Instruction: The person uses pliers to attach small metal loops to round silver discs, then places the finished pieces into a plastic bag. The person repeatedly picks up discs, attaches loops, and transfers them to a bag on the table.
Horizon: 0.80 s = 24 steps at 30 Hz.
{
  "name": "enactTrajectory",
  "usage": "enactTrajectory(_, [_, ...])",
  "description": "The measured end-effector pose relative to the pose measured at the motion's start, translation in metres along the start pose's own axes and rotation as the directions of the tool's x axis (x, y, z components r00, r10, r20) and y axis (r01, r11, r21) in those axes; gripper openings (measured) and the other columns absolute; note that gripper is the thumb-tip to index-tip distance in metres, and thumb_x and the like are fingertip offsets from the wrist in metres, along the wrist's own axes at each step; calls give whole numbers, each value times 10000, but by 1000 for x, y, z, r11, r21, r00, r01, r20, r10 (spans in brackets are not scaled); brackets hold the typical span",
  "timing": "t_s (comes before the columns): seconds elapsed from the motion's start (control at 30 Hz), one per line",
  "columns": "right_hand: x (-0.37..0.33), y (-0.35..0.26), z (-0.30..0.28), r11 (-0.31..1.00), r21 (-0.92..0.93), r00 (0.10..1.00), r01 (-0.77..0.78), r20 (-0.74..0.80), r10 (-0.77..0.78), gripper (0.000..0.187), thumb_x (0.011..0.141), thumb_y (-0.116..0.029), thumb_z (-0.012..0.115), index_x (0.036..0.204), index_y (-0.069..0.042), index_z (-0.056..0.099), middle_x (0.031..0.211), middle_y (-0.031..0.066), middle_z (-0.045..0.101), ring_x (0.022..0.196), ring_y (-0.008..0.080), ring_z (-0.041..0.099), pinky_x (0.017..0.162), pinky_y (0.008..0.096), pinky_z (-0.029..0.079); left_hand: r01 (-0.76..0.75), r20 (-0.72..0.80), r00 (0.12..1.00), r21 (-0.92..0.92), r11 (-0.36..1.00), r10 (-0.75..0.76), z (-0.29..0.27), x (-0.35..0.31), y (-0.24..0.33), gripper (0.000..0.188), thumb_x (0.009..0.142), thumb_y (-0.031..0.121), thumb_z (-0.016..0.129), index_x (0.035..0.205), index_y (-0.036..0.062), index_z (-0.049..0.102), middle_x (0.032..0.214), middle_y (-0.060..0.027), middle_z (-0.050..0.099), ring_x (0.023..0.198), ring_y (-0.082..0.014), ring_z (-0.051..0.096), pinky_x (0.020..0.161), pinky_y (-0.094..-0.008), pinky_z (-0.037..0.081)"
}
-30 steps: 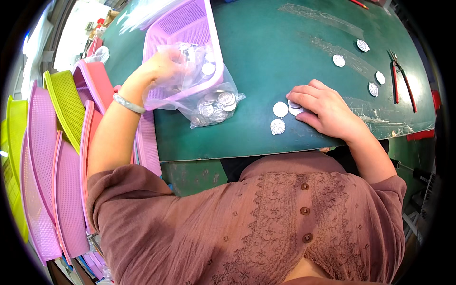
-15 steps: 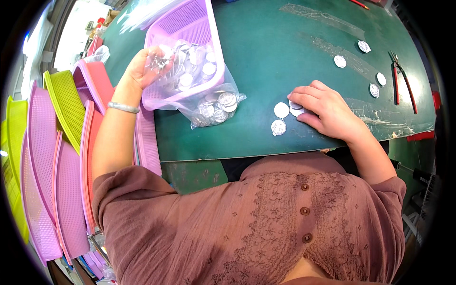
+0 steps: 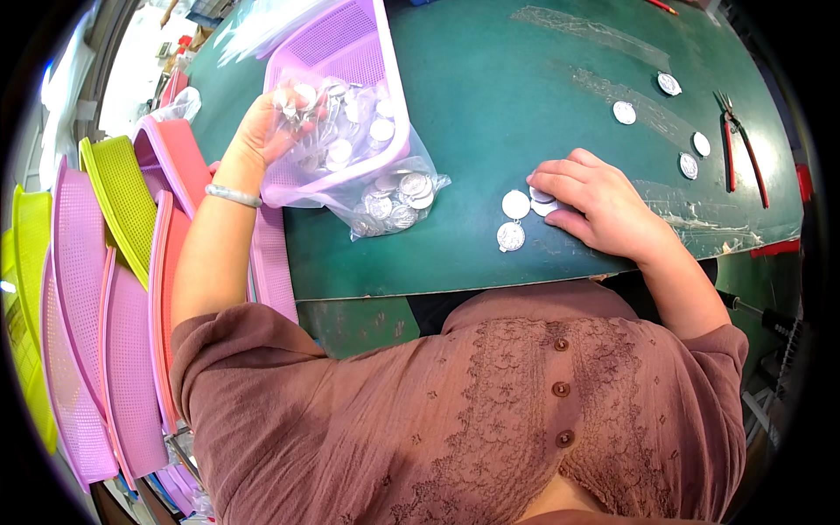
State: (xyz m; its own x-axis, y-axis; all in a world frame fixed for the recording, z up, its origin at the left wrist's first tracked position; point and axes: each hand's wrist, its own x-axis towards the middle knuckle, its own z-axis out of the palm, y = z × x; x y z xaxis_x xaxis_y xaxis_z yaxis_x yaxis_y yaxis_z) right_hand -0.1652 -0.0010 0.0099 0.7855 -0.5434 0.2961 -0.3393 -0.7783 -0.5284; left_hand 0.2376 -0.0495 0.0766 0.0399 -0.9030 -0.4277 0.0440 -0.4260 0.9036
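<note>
My left hand is over the lilac plastic basket, fingers closed around a few round silver medallions at the mouth of a clear plastic bag. Many more of these discs fill the bag, and part of it hangs over the basket's near rim with a cluster of coin-like discs showing through. On the green table, my right hand has curled fingers pressed round overlapping silver discs, which it partly hides. Touching their left side lies a plain disc, with an embossed one linked below it.
Several medallions lie farther right, near red-handled pliers. Strips of clear tape cover parts of the green tabletop. Stacked lilac, green and pink baskets stand close by my left arm. A red pen-like stick lies at the far edge.
My left hand has shifted slightly at the bag's mouth, and the discs in its fingers have turned. My right hand stays in place on its discs.
</note>
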Motion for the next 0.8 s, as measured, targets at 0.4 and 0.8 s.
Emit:
enactTrajectory(0.4, [-1,-1,0,1000,5,1000,2,-3,-2,361,656,-101,661,999,-41,566,1012,67,572,843,253,513,737,344,448,110,-9,993,375,921,-116,0,0,11,183,739,155,595,878,38,573,726,-25,555,609,-107,511,488,-208,393])
enactTrajectory(0.8, [-1,2,1,1000,4,1000,10,-14,-10,360,656,-103,664,997,-43,567,1006,68,573,842,251,511,730,344,449,113,-104,993,824,555,-47,52,1,13,149,717,139,682,805,33,626,737,-40,601,631,-106,539,555,-268,439])
